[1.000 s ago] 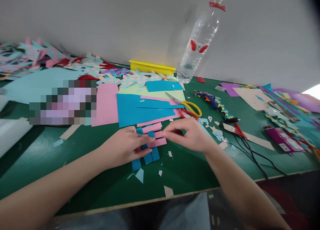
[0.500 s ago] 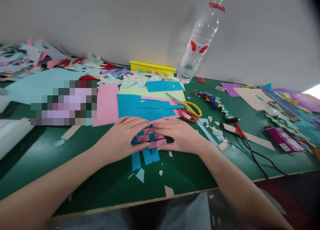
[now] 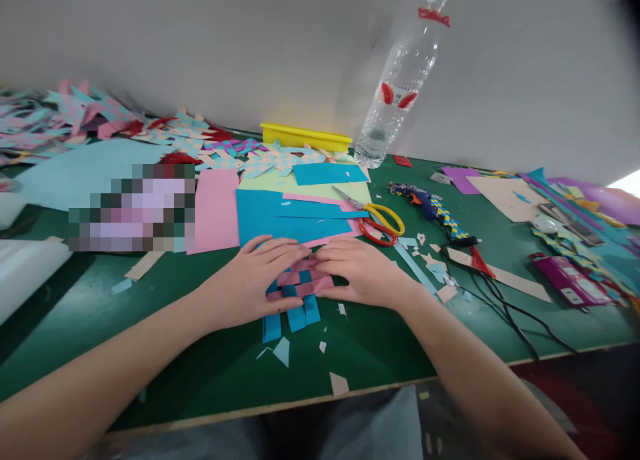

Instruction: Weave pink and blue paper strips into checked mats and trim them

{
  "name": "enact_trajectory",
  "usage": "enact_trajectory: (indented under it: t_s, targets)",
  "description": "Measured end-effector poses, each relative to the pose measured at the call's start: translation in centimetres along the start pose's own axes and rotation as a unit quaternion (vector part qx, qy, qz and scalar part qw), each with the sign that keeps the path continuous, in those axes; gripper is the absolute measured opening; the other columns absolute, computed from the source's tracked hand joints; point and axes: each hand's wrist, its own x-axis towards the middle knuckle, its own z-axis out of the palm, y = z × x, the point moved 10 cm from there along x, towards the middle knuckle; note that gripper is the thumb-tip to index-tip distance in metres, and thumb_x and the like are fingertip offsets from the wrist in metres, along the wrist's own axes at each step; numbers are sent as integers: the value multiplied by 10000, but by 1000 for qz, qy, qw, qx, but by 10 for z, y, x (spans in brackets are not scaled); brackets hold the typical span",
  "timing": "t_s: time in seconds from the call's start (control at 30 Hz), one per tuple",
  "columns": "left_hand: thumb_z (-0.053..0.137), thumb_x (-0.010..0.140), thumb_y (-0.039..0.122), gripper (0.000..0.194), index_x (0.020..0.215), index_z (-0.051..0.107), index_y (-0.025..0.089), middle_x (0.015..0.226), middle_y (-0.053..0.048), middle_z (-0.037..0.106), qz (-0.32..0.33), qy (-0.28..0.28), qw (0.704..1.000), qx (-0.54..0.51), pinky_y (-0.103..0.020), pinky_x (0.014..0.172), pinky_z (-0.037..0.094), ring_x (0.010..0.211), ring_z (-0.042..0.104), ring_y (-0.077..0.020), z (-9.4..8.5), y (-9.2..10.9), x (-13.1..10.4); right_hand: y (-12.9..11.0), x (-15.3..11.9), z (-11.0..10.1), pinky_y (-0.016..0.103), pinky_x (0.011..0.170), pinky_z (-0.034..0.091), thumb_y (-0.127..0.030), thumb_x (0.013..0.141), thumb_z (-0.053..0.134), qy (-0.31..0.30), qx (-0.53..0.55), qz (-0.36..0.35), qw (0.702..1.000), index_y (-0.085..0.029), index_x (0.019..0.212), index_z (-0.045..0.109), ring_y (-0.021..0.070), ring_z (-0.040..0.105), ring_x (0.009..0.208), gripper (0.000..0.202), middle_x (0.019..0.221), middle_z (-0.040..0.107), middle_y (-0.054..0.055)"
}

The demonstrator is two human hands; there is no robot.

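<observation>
Out at nine o'clock from the woven paper strips [image 3: 291, 291], a white object [image 3: 30, 267] juts in over the green table [image 3: 175, 353]. Up at ten, there's a big heap of cut paper [image 3: 75, 117] against the wall [image 3: 200, 47]. Between ten and eleven, a pink sheet [image 3: 216, 210] lies flat.

Now the left hand [image 3: 263, 273], in on the nine o'clock side: fingers arched over the top edge, thumb low on the blue strips, a gap between them, nothing clenched. And there's the weave itself, pink crossing blue, flat on the table between both hands, blue ends sticking out toward six. A blue sheet [image 3: 265, 213] sits at twelve, a yellow trough [image 3: 305, 139] beyond it.

Over to three o'clock, the right hand [image 3: 357, 270]: fingers curved over the upper corner, thumb at the pink ends, loose and unclenched too; how hard either presses, I can't tell.

Scissors [image 3: 373, 207] lie at two, handles apart; a clear bottle [image 3: 393, 100] leans at one. Farther out at two, a dark-blue glue gun [image 3: 425, 205], and way across at three, a purple box [image 3: 567, 280]!
</observation>
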Motion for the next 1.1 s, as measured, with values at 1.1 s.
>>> enact_trajectory:
  t_s: [1.1]
  targets:
    - [518,826,677,855,1489,286,191,1505,-110,406,24,-15,1000,9,-503,1189,74,1408,324,-288,11,14,-6,10,0,1,343,902,467,-414,878,620,-48,59,44,996,-197,961,725,193,617,1031,255,1095,682,59]
